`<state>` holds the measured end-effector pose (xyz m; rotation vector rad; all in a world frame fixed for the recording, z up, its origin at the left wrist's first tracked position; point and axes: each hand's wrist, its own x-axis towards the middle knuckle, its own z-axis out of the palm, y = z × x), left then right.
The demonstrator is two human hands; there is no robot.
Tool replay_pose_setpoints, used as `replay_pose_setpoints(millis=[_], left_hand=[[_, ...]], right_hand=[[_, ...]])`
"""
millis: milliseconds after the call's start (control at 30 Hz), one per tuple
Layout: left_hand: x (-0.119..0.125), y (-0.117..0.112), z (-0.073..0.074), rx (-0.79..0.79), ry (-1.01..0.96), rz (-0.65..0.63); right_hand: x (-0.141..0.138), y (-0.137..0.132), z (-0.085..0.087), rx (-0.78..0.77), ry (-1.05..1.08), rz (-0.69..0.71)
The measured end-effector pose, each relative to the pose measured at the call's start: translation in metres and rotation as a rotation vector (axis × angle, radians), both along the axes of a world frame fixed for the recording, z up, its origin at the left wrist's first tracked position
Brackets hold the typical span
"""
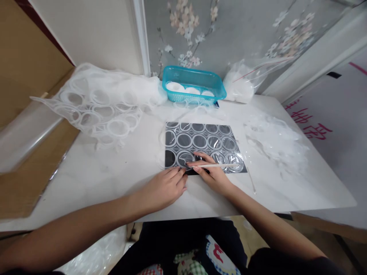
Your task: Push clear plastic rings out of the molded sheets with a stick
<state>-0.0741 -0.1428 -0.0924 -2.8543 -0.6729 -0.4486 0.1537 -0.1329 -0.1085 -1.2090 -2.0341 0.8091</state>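
A dark sheet (200, 147) printed or die-cut with rows of pale rings lies flat on the white bench (94, 175), directly in front of the person and partly under both hands. The right hand (213, 173) rests on the sheet's near edge, its grip closed around a thin pale stick (218, 165) that lies almost level, its tip pointing left toward a ring (185, 157) at the sheet's near left corner. The left hand (164, 187) lies flat just left of that tip, fingers together and pressing the bench and the sheet's corner; its grip holds nothing. Judging from this, the step in hand looks like working one ring loose with the stick while the other hand steadies the sheet; the next move would call for a light, shallow pry at the ring's edge, with the sheet kept from sliding. Beyond the hands, at the far edge of the bench, stands a turquoise plastic basket (216, 89) holding several white rings or discs; how many cannot be told. To the right of the basket sits a clear bag (239, 86) filled with something white. Far to the left of the left hand, a heap of translucent film (97, 103) full of round outlines spills over the bench edge. To the right of the right hand lie crumpled clear scraps (275, 141) and a second thin stick (251, 179).
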Motion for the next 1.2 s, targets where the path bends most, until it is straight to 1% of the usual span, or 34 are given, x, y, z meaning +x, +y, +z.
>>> replay_pose_setpoints(millis=[233, 300, 367, 467, 533, 567, 600, 633, 667, 700, 733, 767, 800, 833, 900, 967, 1033, 1100, 1133, 1200], left_hand=[[0.000, 0.001, -0.002, -0.046, -0.004, -0.013], [0.000, 0.001, 0.000, -0.062, 0.001, -0.002], [0.000, 0.001, 0.001, -0.101, 0.002, 0.017], [0.002, 0.003, 0.004, -0.208, -0.021, 0.044], [0.002, 0.003, 0.007, -0.272, -0.022, 0.066], [0.002, 0.003, 0.008, -0.297, -0.009, 0.079], [0.003, 0.003, 0.009, -0.315, 0.004, 0.094], [0.002, 0.003, 0.009, -0.328, 0.014, 0.109], [0.002, 0.003, 0.010, -0.336, 0.018, 0.119], [0.002, 0.003, 0.010, -0.337, 0.013, 0.123], [0.001, 0.004, 0.010, -0.329, -0.001, 0.121], [0.001, 0.006, 0.010, -0.318, -0.018, 0.114], [0.000, 0.008, 0.009, -0.307, -0.038, 0.104], [0.000, 0.010, 0.008, -0.302, -0.053, 0.091], [-0.001, 0.013, 0.007, -0.296, -0.083, 0.063], [-0.001, 0.017, 0.006, -0.287, -0.105, 0.035], [-0.002, 0.020, 0.007, -0.294, -0.121, 0.007], [-0.002, 0.027, 0.009, -0.380, -0.146, 0.004], [-0.002, 0.031, 0.011, -0.453, -0.173, 0.023], [0.001, 0.044, 0.016, -0.640, -0.241, 0.102]], right_hand=[[0.000, 0.001, 0.000, 0.018, -0.028, -0.014], [0.000, 0.000, -0.001, 0.053, -0.056, -0.011], [0.000, -0.003, -0.002, 0.150, -0.111, 0.022], [0.000, -0.002, 0.001, 0.388, -0.282, 0.155], [0.002, 0.007, 0.007, 0.521, -0.399, 0.243], [0.004, 0.015, 0.012, 0.570, -0.429, 0.241], [0.007, 0.025, 0.017, 0.610, -0.427, 0.184], [0.010, 0.035, 0.023, 0.634, -0.394, 0.073], [0.015, 0.045, 0.029, 0.639, -0.339, -0.071], [0.019, 0.052, 0.035, 0.628, -0.275, -0.204], [0.023, 0.057, 0.040, 0.600, -0.215, -0.290], [0.026, 0.059, 0.043, 0.551, -0.168, -0.315], [0.027, 0.056, 0.045, 0.490, -0.138, -0.284], [0.028, 0.052, 0.044, 0.425, -0.120, -0.224], [0.026, 0.037, 0.036, 0.309, -0.096, -0.139], [0.023, 0.023, 0.024, 0.237, -0.056, -0.142], [0.021, 0.015, 0.015, 0.207, -0.004, -0.163], [0.020, 0.015, 0.013, 0.186, 0.041, -0.169], [0.021, 0.016, 0.014, 0.176, 0.057, -0.170], [0.021, 0.022, 0.021, 0.138, 0.078, -0.174]])
